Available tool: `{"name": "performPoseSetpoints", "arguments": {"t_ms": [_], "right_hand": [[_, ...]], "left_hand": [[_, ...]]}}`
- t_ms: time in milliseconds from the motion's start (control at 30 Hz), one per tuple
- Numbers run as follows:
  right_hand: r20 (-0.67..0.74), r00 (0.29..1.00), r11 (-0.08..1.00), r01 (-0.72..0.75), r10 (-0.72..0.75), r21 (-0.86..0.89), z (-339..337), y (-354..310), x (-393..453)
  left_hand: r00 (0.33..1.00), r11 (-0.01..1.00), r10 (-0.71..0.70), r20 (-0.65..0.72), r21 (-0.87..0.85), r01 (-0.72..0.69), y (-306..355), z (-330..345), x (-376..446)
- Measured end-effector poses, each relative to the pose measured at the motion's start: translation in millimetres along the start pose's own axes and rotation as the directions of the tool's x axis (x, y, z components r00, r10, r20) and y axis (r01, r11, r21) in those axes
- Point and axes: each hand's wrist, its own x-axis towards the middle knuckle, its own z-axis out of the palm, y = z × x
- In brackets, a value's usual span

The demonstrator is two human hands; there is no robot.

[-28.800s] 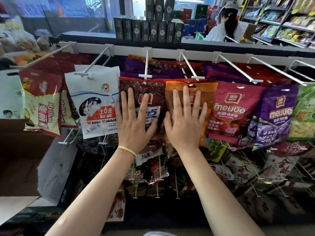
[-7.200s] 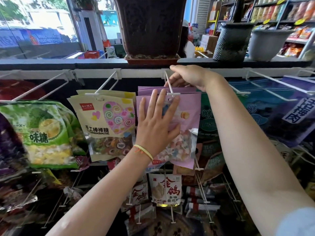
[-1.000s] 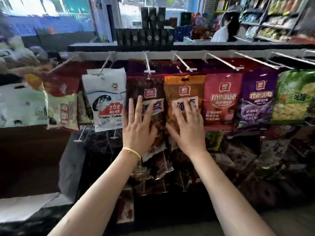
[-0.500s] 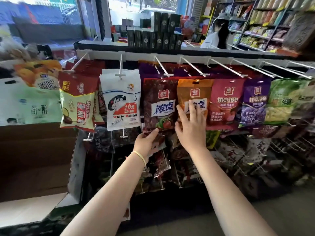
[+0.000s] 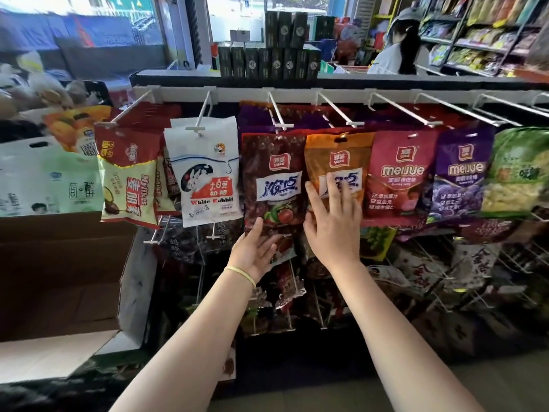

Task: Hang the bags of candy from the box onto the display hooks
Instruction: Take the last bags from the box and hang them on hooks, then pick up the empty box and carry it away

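Head view, top row as I count it: seven front candy bags on white display hooks (image 5: 341, 113), namely one red-and-cream (image 5: 127, 176), one white rabbit bag (image 5: 208, 171), one dark red bag (image 5: 274, 176), one orange bag (image 5: 338, 156), one pink (image 5: 401, 173), one purple (image 5: 463, 171), one green (image 5: 520, 171). My two hands: right hand (image 5: 334, 224) lies flat, fingers straight and spread, on the orange bag; left hand (image 5: 254, 251), yellow band on its wrist, cups the dark red bag's bottom edge, fingers loosely open. One open cardboard box (image 5: 59, 278) stands at left; I cannot see its contents.
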Motion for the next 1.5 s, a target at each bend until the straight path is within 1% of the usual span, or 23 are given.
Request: {"name": "performPoseSetpoints", "arguments": {"t_ms": [67, 100, 133, 200, 267, 300, 333, 400, 467, 500, 567, 633, 667, 767, 833, 867, 1067, 1300, 1367, 1400, 1433, 1467, 1500], "right_hand": [[-0.057, 0.998, 0.998, 0.027, -0.023, 0.064, -2, -7, 0], [-0.080, 0.994, 0.993, 0.085, -0.078, 0.086, -3, -13, 1], [-0.080, 0.985, 0.983, 0.160, -0.153, 0.093, -4, -21, 2], [-0.014, 0.966, 0.962, 0.259, -0.259, 0.080, 0, -39, 1], [0.042, 0.971, 0.970, 0.234, -0.237, 0.059, 5, -50, -2], [0.034, 0.979, 0.978, 0.198, -0.200, 0.060, 5, -55, -4], [-0.003, 0.985, 0.983, 0.172, -0.172, 0.065, 4, -61, -6], [-0.137, 0.977, 0.981, 0.177, -0.166, 0.074, 2, -77, -8], [-0.205, 0.968, 0.972, 0.178, -0.144, 0.156, -1, -103, -6], [-0.171, 0.980, 0.954, 0.143, -0.100, 0.264, -5, -119, -4], [0.010, 1.000, 0.884, -0.019, 0.016, 0.468, -9, -150, 1], [0.192, 0.976, 0.847, -0.186, 0.101, 0.499, -9, -174, 10], [0.241, 0.961, 0.840, -0.239, 0.133, 0.487, -9, -183, 14], [0.273, 0.931, 0.816, -0.347, 0.242, 0.461, -5, -195, 22], [0.327, 0.884, 0.762, -0.457, 0.334, 0.458, -1, -196, 22], [0.349, 0.869, 0.750, -0.484, 0.351, 0.451, 2, -194, 21], [0.342, 0.844, 0.711, -0.534, 0.413, 0.458, 21, -178, 10], [0.345, 0.828, 0.741, -0.553, 0.441, 0.380, 24, -165, 10], [0.331, 0.836, 0.773, -0.538, 0.438, 0.337, 23, -163, 4], [0.340, 0.843, 0.785, -0.522, 0.417, 0.333, 23, -163, -1], [0.365, 0.853, 0.789, -0.499, 0.373, 0.360, 24, -163, -7], [0.413, 0.857, 0.783, -0.476, 0.309, 0.401, 24, -165, -15], [0.480, 0.843, 0.772, -0.467, 0.241, 0.432, 24, -170, -24]], "left_hand": [[1.000, 1.000, 0.014, -0.006, 0.014, -0.014, 2, 0, -1], [1.000, 1.000, 0.027, 0.000, 0.009, -0.027, 3, -1, -2], [0.999, 0.999, 0.036, 0.012, 0.009, -0.036, 6, -2, -3], [0.999, 0.999, 0.028, 0.038, 0.026, -0.029, 11, -6, -5], [0.999, 0.999, -0.007, 0.053, 0.049, 0.004, 18, -12, -8], [0.998, 0.997, -0.022, 0.052, 0.070, 0.018, 22, -18, -10], [0.999, 0.995, -0.026, 0.039, 0.099, 0.022, 27, -25, -10], [1.000, 0.988, 0.010, -0.027, 0.152, -0.005, 38, -43, -13], [0.990, 0.988, 0.083, -0.112, 0.141, -0.067, 53, -65, -14], [0.983, 0.987, 0.120, -0.139, 0.123, -0.103, 60, -77, -14], [0.976, 0.982, 0.178, -0.123, 0.082, -0.169, 76, -93, -14], [0.982, 0.983, 0.183, -0.053, 0.014, -0.182, 90, -102, -14], [0.985, 0.985, 0.169, -0.023, -0.010, -0.170, 95, -104, -12], [0.991, 0.988, 0.137, 0.000, -0.077, -0.137, 105, -107, -8], [0.992, 0.986, 0.122, -0.013, -0.116, -0.122, 108, -110, -4], [0.993, 0.985, 0.118, -0.013, -0.128, -0.119, 108, -112, -2], [0.994, 0.981, 0.106, 0.008, -0.166, -0.103, 108, -114, 5], [0.995, 0.975, 0.099, -0.018, -0.199, -0.100, 105, -112, 5], [0.993, 0.983, 0.103, -0.049, -0.147, -0.109, 105, -111, -6], [0.991, 0.991, 0.113, -0.071, -0.064, -0.117, 103, -111, -15], [0.986, 0.989, 0.138, -0.090, 0.067, -0.132, 101, -112, -26], [0.978, 0.960, 0.181, -0.098, 0.232, -0.155, 97, -116, -38], [0.964, 0.893, 0.247, -0.094, 0.408, -0.189, 93, -122, -50]]}}
